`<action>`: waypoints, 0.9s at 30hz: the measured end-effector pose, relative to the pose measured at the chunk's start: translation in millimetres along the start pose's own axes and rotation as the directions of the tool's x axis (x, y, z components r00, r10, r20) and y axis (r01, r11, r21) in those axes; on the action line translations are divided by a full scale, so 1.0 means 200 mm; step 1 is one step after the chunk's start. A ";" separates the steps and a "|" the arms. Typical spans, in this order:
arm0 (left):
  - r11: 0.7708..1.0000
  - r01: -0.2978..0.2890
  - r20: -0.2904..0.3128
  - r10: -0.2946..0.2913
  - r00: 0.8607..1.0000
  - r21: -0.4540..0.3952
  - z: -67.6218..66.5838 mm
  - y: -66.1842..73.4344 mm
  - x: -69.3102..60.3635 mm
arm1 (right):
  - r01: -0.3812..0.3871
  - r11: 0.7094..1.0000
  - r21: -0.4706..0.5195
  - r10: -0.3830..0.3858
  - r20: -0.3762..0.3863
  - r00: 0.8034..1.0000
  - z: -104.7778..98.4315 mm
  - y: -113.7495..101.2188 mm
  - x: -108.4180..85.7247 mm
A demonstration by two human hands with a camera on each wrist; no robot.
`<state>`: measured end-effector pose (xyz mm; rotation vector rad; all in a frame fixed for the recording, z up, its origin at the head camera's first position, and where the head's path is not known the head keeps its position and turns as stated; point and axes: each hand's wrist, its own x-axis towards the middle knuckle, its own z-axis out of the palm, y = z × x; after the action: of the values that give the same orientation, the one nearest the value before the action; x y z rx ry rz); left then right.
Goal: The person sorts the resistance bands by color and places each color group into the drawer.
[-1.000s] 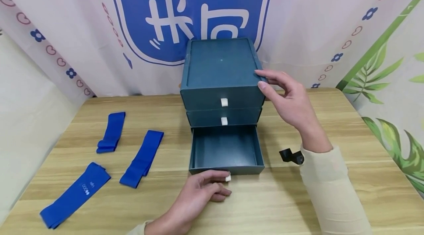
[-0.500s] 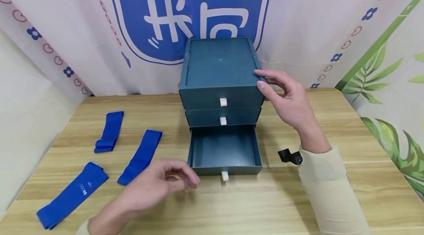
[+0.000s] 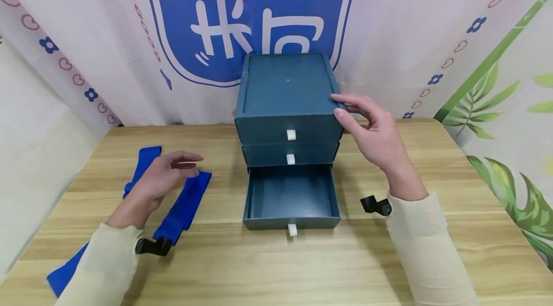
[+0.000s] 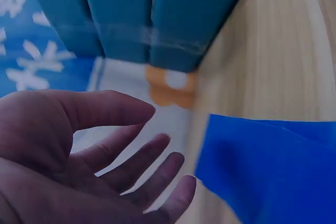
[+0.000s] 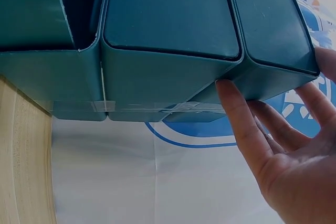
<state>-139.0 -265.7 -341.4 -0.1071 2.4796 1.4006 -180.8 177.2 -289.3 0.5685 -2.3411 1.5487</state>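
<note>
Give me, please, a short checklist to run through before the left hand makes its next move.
1. Bottom drawer pulled open: ok.
2. Top drawer and middle drawer shut: ok.
3. Right hand on the cabinet: ok, touching its top right edge.
4. Right hand pressing firmly: cannot tell.
5. Left hand holding a blue strip: not ok, it holds nothing.
6. Front strip fully in view: not ok, the left sleeve covers part.
</note>
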 end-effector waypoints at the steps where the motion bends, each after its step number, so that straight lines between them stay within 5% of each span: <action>1: 1.000 0.013 0.015 -0.013 1.000 -0.009 -0.01 -0.02 0.03 | -0.002 1.000 -0.001 0.002 0.001 1.000 0.00 0.00 0.00; 6: 0.999 0.033 0.106 -0.035 0.994 0.019 -0.06 -0.10 0.11 | -0.004 1.000 -0.006 0.004 -0.002 1.000 0.00 0.00 0.00; 13: 0.989 0.011 0.161 -0.035 0.986 0.149 -0.09 -0.14 0.15 | -0.018 0.999 -0.032 0.017 -0.013 1.000 0.00 -0.01 -0.01; 27: 0.946 -0.039 0.104 0.005 0.995 0.322 -0.08 -0.10 0.11 | -0.003 0.999 -0.035 0.003 -0.014 1.000 0.01 0.00 -0.01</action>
<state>-158.7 -288.2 -357.1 0.0607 2.5903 0.9609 -178.6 175.2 -290.8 0.5444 -2.3545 1.5047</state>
